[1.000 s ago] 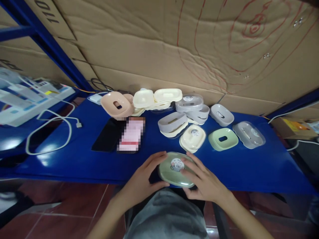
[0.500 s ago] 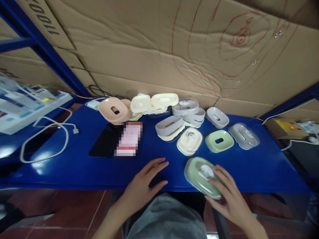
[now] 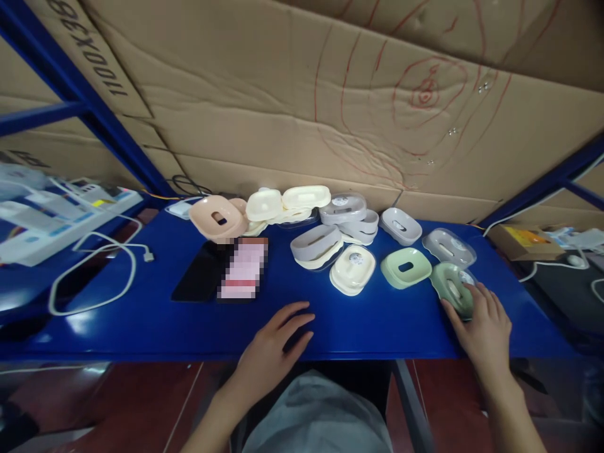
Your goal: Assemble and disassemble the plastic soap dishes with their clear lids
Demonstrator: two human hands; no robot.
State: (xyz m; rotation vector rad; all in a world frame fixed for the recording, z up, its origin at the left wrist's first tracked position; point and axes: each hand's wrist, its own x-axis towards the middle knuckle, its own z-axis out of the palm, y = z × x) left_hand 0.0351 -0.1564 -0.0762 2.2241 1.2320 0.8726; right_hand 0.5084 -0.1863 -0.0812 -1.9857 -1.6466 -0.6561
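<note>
Head cam, the one feed I'm getting from here: R hand is clamping on the green case, thumb lying along the near L side, fingers curling over the R part, close to a pale label. That case is sitting on the R side of the blue table, just in front of the clear-covered grey case; can't tell if the 2 are touching, or if the green one is lying flat.

L hand is hovering by the table's near edge, fingers & thumb standing apart w/ a gap between. It's pointing R, in front of the pixelated phone & the cream box, between them L to R. A black slab is lying right beside that phone, on its L.

L of the green case I'm seeing the pale green dish, slot showing, then the cream box w/ its round label. Behind: a grey dish, plus grey trays lying approx. mid-table. Further L the cream lids are piling up next to the peach dish.

Far L, a white cable is looping near the power strip. Cardboard is standing behind everything.
</note>
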